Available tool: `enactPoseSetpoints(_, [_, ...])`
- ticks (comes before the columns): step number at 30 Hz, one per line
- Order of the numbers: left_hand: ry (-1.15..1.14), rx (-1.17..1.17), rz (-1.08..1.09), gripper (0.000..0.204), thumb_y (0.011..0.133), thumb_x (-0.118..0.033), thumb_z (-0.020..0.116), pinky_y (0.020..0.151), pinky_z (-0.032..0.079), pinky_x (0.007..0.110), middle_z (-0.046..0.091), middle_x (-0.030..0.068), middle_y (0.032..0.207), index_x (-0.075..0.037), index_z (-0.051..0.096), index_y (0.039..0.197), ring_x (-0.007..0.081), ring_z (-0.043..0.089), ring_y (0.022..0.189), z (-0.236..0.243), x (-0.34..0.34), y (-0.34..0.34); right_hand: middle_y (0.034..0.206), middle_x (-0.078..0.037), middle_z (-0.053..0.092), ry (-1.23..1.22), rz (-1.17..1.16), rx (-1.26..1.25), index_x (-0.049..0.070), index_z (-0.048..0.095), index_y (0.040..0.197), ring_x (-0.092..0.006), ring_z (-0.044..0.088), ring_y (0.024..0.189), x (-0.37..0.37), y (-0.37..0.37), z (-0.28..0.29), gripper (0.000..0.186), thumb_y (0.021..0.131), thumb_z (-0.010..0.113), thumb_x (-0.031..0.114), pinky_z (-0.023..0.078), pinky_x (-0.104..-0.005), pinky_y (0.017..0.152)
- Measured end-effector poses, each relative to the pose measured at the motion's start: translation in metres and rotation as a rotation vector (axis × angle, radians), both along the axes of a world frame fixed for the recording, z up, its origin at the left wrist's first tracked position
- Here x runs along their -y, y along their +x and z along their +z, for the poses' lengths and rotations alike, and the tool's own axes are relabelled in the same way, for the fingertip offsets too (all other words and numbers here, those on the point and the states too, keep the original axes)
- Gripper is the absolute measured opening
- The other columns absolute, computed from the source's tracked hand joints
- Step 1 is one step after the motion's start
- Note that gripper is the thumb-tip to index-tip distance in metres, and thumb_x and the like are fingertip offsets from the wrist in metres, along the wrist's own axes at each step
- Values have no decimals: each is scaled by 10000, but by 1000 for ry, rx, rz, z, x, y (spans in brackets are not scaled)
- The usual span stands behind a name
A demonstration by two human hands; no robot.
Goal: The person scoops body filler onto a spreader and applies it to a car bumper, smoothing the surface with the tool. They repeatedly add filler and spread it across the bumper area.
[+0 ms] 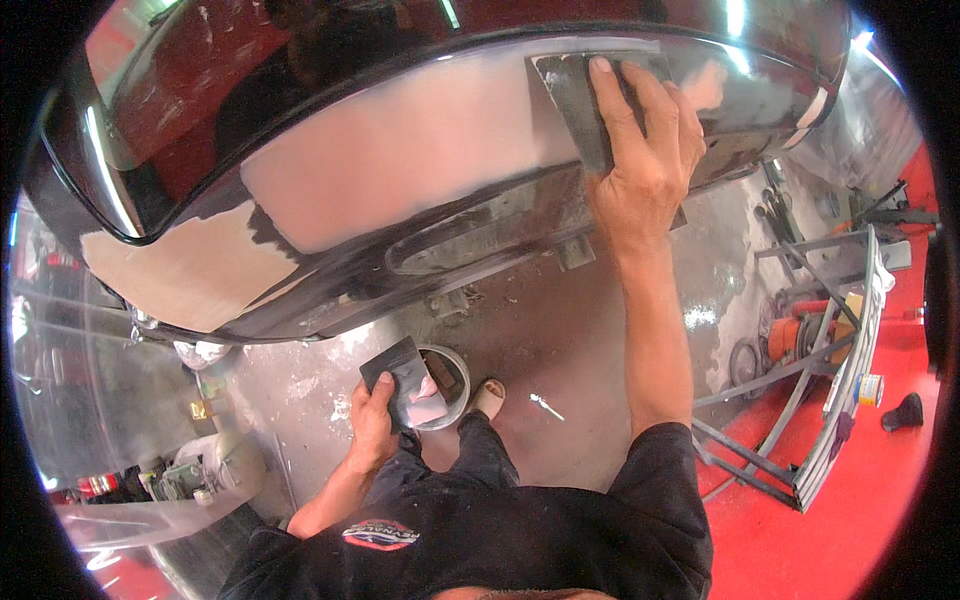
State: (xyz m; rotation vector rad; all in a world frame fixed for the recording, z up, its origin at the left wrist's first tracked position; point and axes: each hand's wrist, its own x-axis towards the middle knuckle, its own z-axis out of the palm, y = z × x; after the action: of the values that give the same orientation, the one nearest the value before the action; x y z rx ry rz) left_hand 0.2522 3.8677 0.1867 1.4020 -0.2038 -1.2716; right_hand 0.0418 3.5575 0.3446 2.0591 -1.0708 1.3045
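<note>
A dark car bumper (440, 255) spans the top of the view, with a large pink filler patch (400, 150) on it and a beige patch (190, 270) at its left end. My right hand (650, 150) reaches up to the bumper, closed on a thin, dark flat spreader (570, 95). The spreader lies against the surface at the right end of the pink patch, fingers stretched over its face. Lower down, my left hand (373, 425) grips a dark flat plate (397, 365) with pink filler (425, 400) on it, thumb on top.
A round bucket (462, 385) stands on the floor below the plate, beside my foot (490, 398). Right of me is a grey metal frame (790, 480) with an orange machine (795, 335) behind it. Clear plastic sheeting (90, 370) hangs at the left.
</note>
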Motion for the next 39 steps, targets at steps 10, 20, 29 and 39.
enactPoseSetpoints(10, [16,19,-5,281,1044,-184,543,863,545,348,675,93,1128,11,576,1244,190,655,975,-5,2,2,1270,-18,624,-23,25,31,224,709,1276,-315,549,1175,15,9,-9,572,734,693,41,406,-454,1014])
enactPoseSetpoints(20, [47,2,6,278,1036,-186,563,870,546,348,681,87,1127,9,581,1234,182,658,977,-15,5,7,1370,-83,581,31,57,42,172,715,1273,-403,509,1223,-7,-6,-127,586,741,607,-48,436,-506,1039])
enactPoseSetpoints(29, [23,-21,24,272,1037,-172,556,883,539,351,681,89,1131,15,582,1233,187,652,991,-16,2,8,1339,-67,619,98,11,54,169,720,1269,-376,519,1200,-31,-19,-78,449,838,710,295,395,-461,1042])
enactPoseSetpoints(39, [35,-35,2,290,1041,-167,545,902,540,363,673,112,1158,26,568,1257,206,654,1013,-1,4,4,1260,-75,662,-25,-35,-48,134,713,1273,-305,592,1171,13,-5,13,503,781,671,36,396,-441,1055])
